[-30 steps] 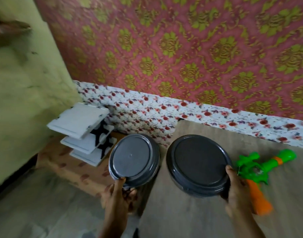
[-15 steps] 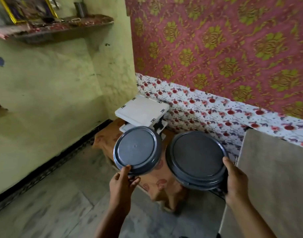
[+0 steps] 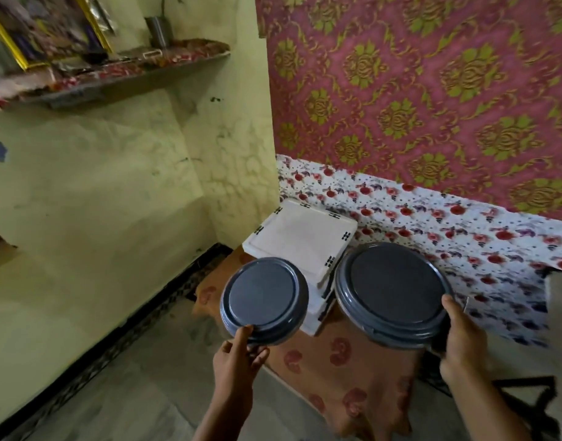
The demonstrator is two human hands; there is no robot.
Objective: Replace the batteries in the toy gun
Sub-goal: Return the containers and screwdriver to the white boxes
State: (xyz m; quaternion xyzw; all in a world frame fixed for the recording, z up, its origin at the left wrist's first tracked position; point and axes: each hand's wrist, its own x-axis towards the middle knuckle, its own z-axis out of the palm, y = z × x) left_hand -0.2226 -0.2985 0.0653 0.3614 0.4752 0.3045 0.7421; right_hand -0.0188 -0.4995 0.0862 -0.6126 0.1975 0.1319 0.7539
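Note:
My left hand grips the near rim of a small round grey lidded container, held in the air. My right hand grips the right side of a larger round grey lidded container, also held up. Both containers hang over a low stool covered with an orange patterned cloth. The toy gun is out of view. No batteries are visible.
A white tiered plastic rack stands on the cloth-covered stool behind the containers. A table corner shows at the right edge. Yellow wall with a cluttered shelf is at left; patterned wall cloth hangs behind. Tiled floor lies below.
The view has swung left, away from the table; the green and orange toy gun has left the frame. Both hands have carried the two containers leftward over the stool.

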